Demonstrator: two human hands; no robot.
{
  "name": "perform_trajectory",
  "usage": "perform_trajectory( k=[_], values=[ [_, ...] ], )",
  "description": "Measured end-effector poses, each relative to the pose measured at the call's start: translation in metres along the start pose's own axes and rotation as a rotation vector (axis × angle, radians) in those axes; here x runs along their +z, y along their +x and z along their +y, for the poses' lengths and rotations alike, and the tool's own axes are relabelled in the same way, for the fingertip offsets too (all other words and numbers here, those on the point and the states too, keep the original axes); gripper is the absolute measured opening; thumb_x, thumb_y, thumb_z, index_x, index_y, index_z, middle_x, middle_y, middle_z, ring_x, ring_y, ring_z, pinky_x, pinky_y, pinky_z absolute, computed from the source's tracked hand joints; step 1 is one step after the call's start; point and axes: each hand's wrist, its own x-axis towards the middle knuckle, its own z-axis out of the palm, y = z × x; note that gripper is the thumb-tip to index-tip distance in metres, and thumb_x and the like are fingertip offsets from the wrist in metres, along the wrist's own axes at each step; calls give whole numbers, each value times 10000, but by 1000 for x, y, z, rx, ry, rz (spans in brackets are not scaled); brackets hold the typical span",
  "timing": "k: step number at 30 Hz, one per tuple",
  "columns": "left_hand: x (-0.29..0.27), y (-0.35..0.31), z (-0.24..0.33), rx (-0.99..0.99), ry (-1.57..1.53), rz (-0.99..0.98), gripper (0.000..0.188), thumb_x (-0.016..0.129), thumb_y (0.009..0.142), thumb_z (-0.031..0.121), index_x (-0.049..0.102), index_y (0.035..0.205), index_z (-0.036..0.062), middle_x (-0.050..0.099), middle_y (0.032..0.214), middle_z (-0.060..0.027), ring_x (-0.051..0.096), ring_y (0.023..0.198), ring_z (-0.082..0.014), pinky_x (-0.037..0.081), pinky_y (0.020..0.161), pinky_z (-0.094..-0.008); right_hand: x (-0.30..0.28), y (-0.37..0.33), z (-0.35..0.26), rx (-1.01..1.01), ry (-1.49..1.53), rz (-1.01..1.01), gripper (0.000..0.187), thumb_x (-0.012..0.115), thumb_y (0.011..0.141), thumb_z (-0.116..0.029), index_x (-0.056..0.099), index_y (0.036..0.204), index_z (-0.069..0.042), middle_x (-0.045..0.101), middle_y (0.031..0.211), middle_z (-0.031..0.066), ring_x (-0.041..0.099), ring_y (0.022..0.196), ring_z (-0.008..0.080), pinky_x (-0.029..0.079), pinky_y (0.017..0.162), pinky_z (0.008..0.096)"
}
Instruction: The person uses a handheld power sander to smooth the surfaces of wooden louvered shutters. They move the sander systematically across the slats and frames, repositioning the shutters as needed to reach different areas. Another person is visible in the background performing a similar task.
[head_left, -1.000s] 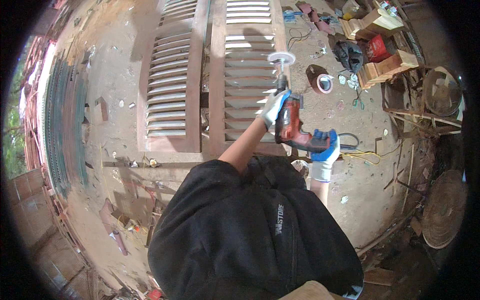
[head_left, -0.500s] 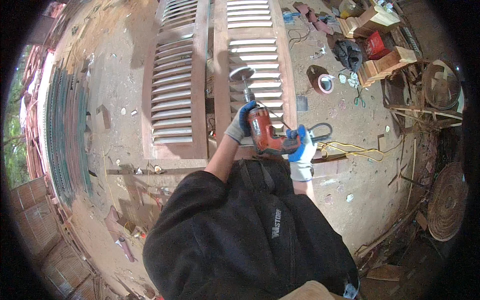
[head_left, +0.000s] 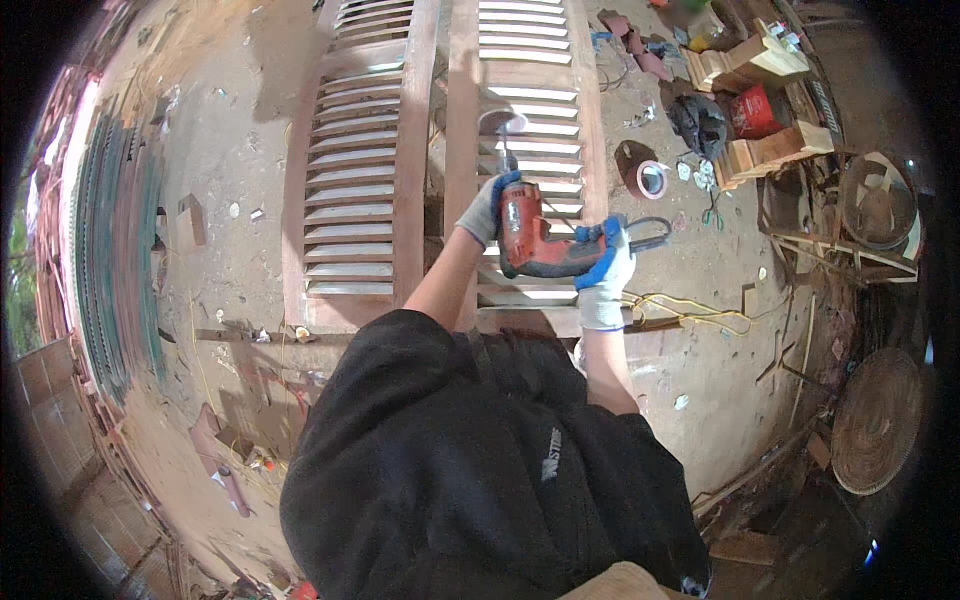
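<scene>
Both gloved hands grip a red drill (head_left: 535,240) held over the right wooden shutter (head_left: 525,150). The left hand (head_left: 487,208) wraps its fingers around the front of the body, the right hand (head_left: 605,275) closes on the rear handle. The drill's round disc (head_left: 502,123) sits over the slats, beside the left shutter (head_left: 350,190).

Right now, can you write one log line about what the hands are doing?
left hand: grips drill front | right hand: holds drill handle | red drill: sanding disc over louvered shutter
</scene>
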Motion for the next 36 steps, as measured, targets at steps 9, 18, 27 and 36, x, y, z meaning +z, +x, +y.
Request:
perform_trajectory(
  k=[9, 18, 27, 36],
  values=[
    [-26, 11, 8, -56, 108, 35, 238, 564, 874, 295, 565, 896, 58, 628, 793, -102, 630, 671, -227, 543, 626, -353, 16, -44, 9, 102, 89, 153, 148, 644, 826, -168, 534, 779, -80, 522, 695, 31, 542, 640, 172, 475, 610, 315],
    [-41, -9, 40, -38, 271, 63, 194, 551, 879, 252, 570, 881, 59, 629, 780, -86, 624, 657, -189, 535, 616, -337, 32, -71, 42, 154, 204, 214, 174, 616, 839, -191, 483, 754, -120, 470, 683, 18, 541, 645, 198, 506, 662, 370],
    [12, -9, 14, -82, -8, 0, 284, 501, 887, 311, 583, 897, 39, 634, 806, -117, 636, 681, -241, 547, 641, -356, 6, -6, -2, 132, -53, 91, 139, 620, 815, -175, 545, 763, -70, 547, 668, 61, 538, 595, 203, 476, 603, 360],
    [33, 131, -103, 10, -281, 136, 278, 589, 820, 385, 582, 872, 112, 640, 748, -79, 614, 623, -251, 522, 642, -402, -70, 113, -102, 214, -88, -17, 126, 638, 813, -169, 547, 837, -85, 528, 689, 63, 580, 628, 276, 515, 645, 457]
  ],
)
